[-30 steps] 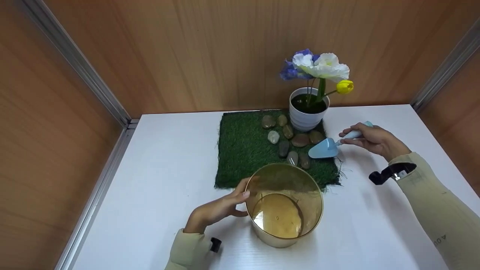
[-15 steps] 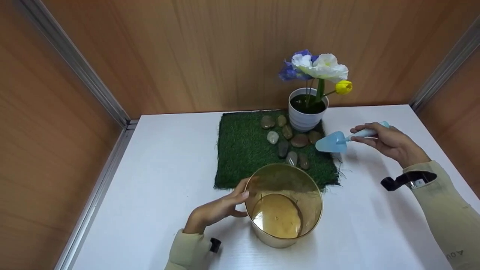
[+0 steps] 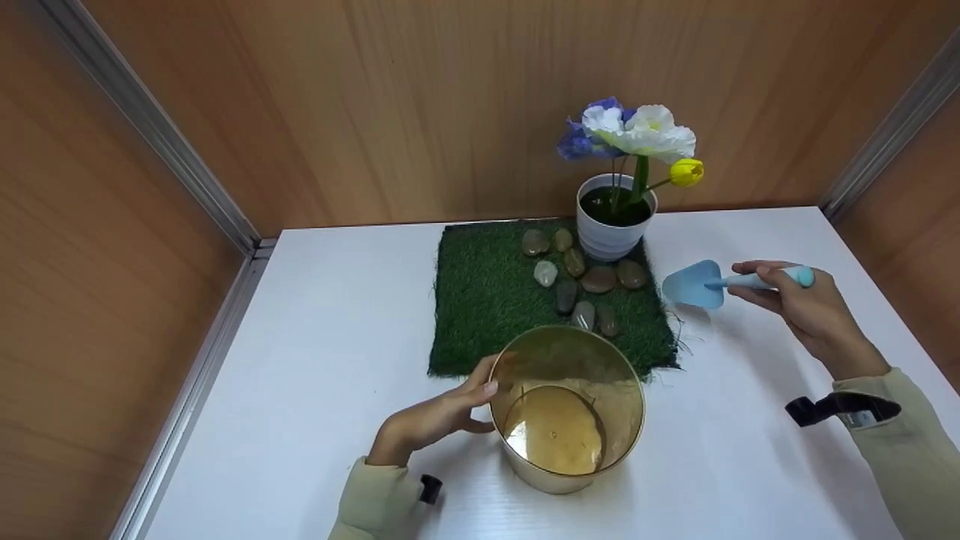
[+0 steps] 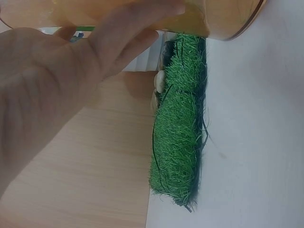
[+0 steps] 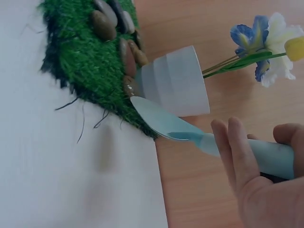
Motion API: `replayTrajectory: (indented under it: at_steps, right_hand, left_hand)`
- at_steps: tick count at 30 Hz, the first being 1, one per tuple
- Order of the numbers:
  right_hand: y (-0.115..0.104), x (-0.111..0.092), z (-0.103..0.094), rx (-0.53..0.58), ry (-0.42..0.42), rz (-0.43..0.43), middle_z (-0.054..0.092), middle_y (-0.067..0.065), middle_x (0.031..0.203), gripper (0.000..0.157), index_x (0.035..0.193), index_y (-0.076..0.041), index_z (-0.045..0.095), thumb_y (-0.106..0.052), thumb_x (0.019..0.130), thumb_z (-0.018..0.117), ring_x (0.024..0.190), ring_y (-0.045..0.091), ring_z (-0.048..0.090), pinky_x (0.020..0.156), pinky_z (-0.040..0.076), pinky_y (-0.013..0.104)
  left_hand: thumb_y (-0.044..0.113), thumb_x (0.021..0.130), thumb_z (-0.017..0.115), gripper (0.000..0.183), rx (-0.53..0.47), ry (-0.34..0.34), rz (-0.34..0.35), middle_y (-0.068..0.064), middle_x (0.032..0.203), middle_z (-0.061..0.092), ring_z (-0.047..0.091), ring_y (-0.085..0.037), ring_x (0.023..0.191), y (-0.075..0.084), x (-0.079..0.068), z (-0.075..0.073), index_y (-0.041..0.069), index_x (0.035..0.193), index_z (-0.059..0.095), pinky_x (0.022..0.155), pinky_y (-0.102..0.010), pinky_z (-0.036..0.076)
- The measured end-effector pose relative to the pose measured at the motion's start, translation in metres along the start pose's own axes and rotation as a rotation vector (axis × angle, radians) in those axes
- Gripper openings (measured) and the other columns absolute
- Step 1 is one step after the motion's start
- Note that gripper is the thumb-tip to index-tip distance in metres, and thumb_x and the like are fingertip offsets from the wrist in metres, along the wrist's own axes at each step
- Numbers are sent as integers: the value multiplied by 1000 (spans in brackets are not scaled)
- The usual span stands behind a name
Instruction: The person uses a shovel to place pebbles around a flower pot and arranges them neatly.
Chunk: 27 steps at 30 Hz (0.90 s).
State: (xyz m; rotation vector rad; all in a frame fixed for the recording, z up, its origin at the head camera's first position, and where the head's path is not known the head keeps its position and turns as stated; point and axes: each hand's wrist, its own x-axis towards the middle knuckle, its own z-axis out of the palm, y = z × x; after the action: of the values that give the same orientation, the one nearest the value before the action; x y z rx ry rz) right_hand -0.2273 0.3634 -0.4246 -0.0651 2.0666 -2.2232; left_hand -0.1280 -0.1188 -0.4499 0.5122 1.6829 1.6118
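My right hand holds a light blue garden trowel by its handle. The blade is raised past the right edge of the artificial grass mat, and no load shows on it. In the right wrist view, the trowel appears in front of the mat corner and the white flowerpot. My left hand grips the left side of a translucent amber bucket, which stands upright with its mouth up. Some of its fingers are hidden behind the wall; in the left wrist view, fingers lie along the bucket.
Several smooth stones lie on the mat near the pot. Purple, white and yellow artificial flowers rise from it. A white table carries everything, with wood-grain panels behind and at the sides.
My right hand has drawn the trowel rightward, off the mat's edge, and its blade has turned. My left hand and the bucket have stayed in place.
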Motion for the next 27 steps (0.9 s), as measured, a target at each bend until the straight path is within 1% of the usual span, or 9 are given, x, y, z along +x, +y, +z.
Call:
replayTrajectory:
  at_steps: [3, 6, 10, 13, 15, 16, 19, 23, 27]
  right_hand:
    - [-1, -7, 6, -100, 31, -91, 58, 14, 118, 44, 126, 13, 48, -15, 93, 57, 97, 26, 62, 83, 46, 29]
    - [1, -12, 12, -292, 57, -208, 59, 16, 117, 37, 122, 12, 52, -9, 93, 56, 94, 22, 64, 80, 47, 28]
    - [10, -13, 16, -566, 81, -367, 58, 21, 119, 30, 119, 6, 58, -2, 91, 57, 94, 12, 65, 78, 47, 19]
    - [21, -13, 15, -705, 85, -466, 60, 19, 117, 32, 119, -1, 62, 3, 87, 61, 100, 1, 60, 80, 44, 10]
    - [27, -13, 14, -793, 82, -531, 62, 15, 115, 35, 119, -4, 63, 4, 84, 64, 102, -1, 57, 82, 40, 7]
    - [30, -13, 14, -840, 81, -556, 62, 12, 116, 36, 119, -5, 63, 3, 84, 65, 104, -1, 55, 83, 39, 6]
    - [37, -13, 13, -946, 61, -604, 61, 8, 118, 37, 118, -6, 63, 3, 82, 67, 107, 11, 57, 85, 36, 5]
    - [44, -14, 12, -1033, 18, -601, 58, 6, 123, 40, 117, -8, 62, 4, 79, 70, 108, 29, 56, 87, 31, 4]
    - [50, -14, 11, -1092, -29, -603, 54, 5, 128, 48, 120, -10, 61, 6, 76, 72, 111, 31, 54, 87, 29, 4]
  left_hand:
    - [42, 100, 28, 53, -8, -2, 1, 3, 153, -3, 8, -22, 139, 0, 0, 0, 35, 147, 5, 95, -48, 40]
    - [43, 99, 29, 54, -7, -1, 3, 3, 153, -4, 8, -22, 139, 1, 0, -1, 35, 147, 4, 95, -47, 40]
    - [44, 99, 29, 54, -2, -1, 4, 3, 153, -5, 6, -20, 139, 0, 1, -1, 36, 147, 4, 95, -45, 41]
    - [44, 99, 28, 54, -2, 2, 3, 3, 153, -5, 5, -19, 139, 0, 1, -1, 36, 147, 5, 94, -45, 41]
    - [44, 99, 28, 54, 3, 4, 4, 3, 153, -5, 5, -20, 139, 0, 1, -1, 35, 147, 5, 94, -45, 41]
    - [44, 99, 28, 54, 5, 5, 6, 3, 153, -5, 4, -20, 139, 0, 1, -1, 35, 147, 5, 94, -46, 41]
    - [43, 99, 27, 53, 15, 7, 8, 3, 153, -5, 4, -20, 139, 0, 0, 0, 34, 147, 5, 94, -47, 41]
    - [42, 100, 27, 51, 16, 8, 13, 3, 153, -3, 6, -21, 139, 0, 0, 1, 35, 146, 7, 94, -48, 40]
    - [42, 100, 27, 51, 13, 10, 14, 3, 153, -2, 7, -22, 139, 0, 0, 1, 35, 146, 8, 94, -49, 40]
